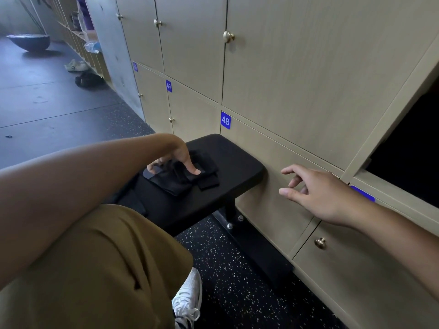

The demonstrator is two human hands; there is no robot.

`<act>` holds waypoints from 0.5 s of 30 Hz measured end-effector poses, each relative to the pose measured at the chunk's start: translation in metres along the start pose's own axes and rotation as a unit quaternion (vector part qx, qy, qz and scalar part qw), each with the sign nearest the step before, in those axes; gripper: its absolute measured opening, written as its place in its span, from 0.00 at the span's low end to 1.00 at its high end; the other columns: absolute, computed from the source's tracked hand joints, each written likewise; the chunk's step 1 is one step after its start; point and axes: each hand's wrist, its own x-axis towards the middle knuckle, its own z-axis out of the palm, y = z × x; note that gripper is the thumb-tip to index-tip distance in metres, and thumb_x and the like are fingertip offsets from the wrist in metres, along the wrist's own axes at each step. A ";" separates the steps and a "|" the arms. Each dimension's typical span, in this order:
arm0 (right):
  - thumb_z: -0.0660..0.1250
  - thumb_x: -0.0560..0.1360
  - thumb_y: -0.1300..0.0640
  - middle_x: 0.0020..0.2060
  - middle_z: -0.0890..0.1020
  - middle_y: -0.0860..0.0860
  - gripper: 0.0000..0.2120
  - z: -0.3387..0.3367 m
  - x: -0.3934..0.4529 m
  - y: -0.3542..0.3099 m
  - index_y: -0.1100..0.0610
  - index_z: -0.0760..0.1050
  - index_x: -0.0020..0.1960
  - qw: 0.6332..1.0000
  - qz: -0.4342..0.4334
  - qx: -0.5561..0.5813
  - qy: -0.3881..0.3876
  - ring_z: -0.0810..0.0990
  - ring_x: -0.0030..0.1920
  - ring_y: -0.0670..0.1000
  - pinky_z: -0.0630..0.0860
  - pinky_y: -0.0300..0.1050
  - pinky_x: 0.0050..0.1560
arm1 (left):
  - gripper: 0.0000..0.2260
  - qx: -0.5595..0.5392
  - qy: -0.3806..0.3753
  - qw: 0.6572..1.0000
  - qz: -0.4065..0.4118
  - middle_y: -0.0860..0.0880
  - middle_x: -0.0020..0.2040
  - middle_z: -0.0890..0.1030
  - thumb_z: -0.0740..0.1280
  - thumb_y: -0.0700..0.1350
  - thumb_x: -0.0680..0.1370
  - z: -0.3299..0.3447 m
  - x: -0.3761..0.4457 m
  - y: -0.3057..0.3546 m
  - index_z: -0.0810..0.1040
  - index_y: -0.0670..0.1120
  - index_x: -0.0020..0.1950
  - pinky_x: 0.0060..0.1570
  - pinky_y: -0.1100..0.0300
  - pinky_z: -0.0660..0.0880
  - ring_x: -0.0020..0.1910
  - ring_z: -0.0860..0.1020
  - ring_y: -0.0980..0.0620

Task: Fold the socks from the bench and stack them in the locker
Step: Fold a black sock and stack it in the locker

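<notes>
**Fingers on the socks, right hand in the air**

Fingers (196,171) of the left hand (177,157) curl down onto the black socks (183,179), the thumb tip pressing on top of the pile and the other fingertips hooked at its far-left edge, so the hand grips the pile. The socks lie in a loose, overlapping heap on the black padded counter (232,162), toward its left half, with one strip poking out to the right. The right hand (316,191) hovers beside the counter's end, in front of a locker door, its fingers spread apart and loosely bent, holding nothing and touching nothing. To the far right an open locker (408,148) shows a dark inside; what it contains cannot be made out. A blue tag reading 48 (225,120) sits on the door just behind the counter. A tan trouser leg (95,269) and a white shoe (188,298) fill the foreground above a speckled floor (237,281).
</notes>
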 end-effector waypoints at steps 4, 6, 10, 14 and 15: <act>0.66 0.79 0.40 0.53 0.77 0.42 0.21 0.000 0.000 0.003 0.42 0.69 0.70 1.000 0.007 -0.002 -0.003 0.78 0.47 0.44 0.75 0.47 0.53 | 0.51 0.011 -0.005 1.000 -0.002 0.36 0.79 0.60 0.82 0.52 0.67 0.005 -0.019 0.003 0.55 0.50 0.82 0.63 0.29 0.66 0.75 0.63 0.29; 0.66 0.79 0.40 0.53 0.77 0.42 0.22 0.000 0.001 0.004 0.43 0.69 0.70 1.000 0.008 -0.006 -0.005 0.78 0.47 0.44 0.75 0.47 0.53 | 0.53 0.022 -0.027 0.999 -0.026 0.37 0.80 0.60 0.83 0.51 0.66 0.006 -0.014 0.004 0.55 0.50 0.82 0.59 0.25 0.66 0.77 0.61 0.30; 0.66 0.79 0.41 0.53 0.77 0.43 0.22 0.001 0.002 0.004 0.43 0.69 0.71 1.000 0.007 -0.008 -0.008 0.77 0.47 0.44 0.72 0.46 0.50 | 0.51 0.014 -0.028 0.998 -0.061 0.38 0.75 0.67 0.85 0.52 0.60 0.004 0.007 0.003 0.62 0.55 0.78 0.40 0.18 0.70 0.72 0.66 0.29; 0.65 0.79 0.41 0.53 0.77 0.43 0.22 0.002 0.003 0.003 0.43 0.68 0.71 1.000 0.004 -0.010 -0.011 0.77 0.47 0.44 0.73 0.46 0.51 | 0.38 -0.002 -0.006 0.999 -0.032 0.43 0.71 0.72 0.82 0.50 0.70 0.011 0.003 0.003 0.67 0.53 0.75 0.38 0.33 0.76 0.64 0.72 0.37; 0.65 0.79 0.40 0.53 0.77 0.43 0.22 0.002 0.003 0.002 0.43 0.68 0.71 1.000 0.005 -0.010 -0.012 0.77 0.47 0.44 0.74 0.47 0.52 | 0.36 -0.016 0.001 1.000 -0.021 0.44 0.70 0.70 0.81 0.49 0.71 0.013 0.005 0.004 0.67 0.53 0.75 0.37 0.38 0.76 0.60 0.71 0.39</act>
